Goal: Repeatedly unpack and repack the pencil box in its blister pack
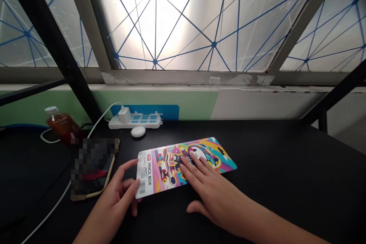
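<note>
A colourful pencil box (171,164) with a white label end lies flat on the black table (286,175). My right hand (204,181) rests on top of it, fingers stretched flat across the printed lid. My left hand (121,190) is at the box's left, labelled end, with the thumb and fingers loosely curled against its edge and touching it. Neither hand lifts the box.
A phone (94,167) lies left of the box with a white cable (51,213) running by. Behind stand a white power strip (137,120) with a charger, a small white case (138,132) and a bottle of amber drink (61,125). A window wall rises behind.
</note>
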`<state>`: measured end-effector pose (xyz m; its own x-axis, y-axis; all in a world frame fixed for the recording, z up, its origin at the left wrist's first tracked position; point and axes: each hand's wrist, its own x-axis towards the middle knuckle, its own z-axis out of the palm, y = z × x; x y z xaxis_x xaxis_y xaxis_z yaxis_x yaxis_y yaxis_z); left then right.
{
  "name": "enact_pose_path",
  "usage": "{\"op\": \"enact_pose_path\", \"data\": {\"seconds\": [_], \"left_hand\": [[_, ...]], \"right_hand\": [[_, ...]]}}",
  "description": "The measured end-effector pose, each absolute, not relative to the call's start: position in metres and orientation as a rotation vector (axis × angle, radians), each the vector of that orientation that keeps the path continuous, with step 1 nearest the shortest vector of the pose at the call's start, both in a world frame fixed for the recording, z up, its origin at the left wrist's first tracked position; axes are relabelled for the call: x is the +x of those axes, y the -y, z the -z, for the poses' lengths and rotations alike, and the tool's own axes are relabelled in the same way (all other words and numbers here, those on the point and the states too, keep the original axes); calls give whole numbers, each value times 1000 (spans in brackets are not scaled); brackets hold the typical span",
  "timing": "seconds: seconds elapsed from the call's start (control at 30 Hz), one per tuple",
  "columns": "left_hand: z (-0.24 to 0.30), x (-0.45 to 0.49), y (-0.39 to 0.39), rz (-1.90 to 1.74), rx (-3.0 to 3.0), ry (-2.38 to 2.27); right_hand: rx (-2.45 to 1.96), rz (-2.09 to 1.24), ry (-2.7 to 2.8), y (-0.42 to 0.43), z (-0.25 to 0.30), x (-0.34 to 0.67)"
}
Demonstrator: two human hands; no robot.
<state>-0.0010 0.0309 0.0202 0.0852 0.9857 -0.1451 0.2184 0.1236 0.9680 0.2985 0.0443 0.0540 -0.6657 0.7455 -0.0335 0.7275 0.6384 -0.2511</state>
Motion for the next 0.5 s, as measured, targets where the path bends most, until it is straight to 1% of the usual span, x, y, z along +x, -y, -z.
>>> {"op": "enact_pose_path", "data": {"seconds": [0.17,0.3,0.4,0.5], "left_hand": [[-25,-3,-33,-903,1399,-1376],[-29,-7,-36,-781,1751,-1629],[-37,1,-40,-771,1951,-1842],[-49,29,-47,-752,2138,-1811]], "right_hand": [[-1261,-123,2674,-50,-36,353],[-1305,108,2558,-50,-29,406],[-1252,184,2569,-48,-32,410],[-1193,183,2639,-50,-34,387]]}}
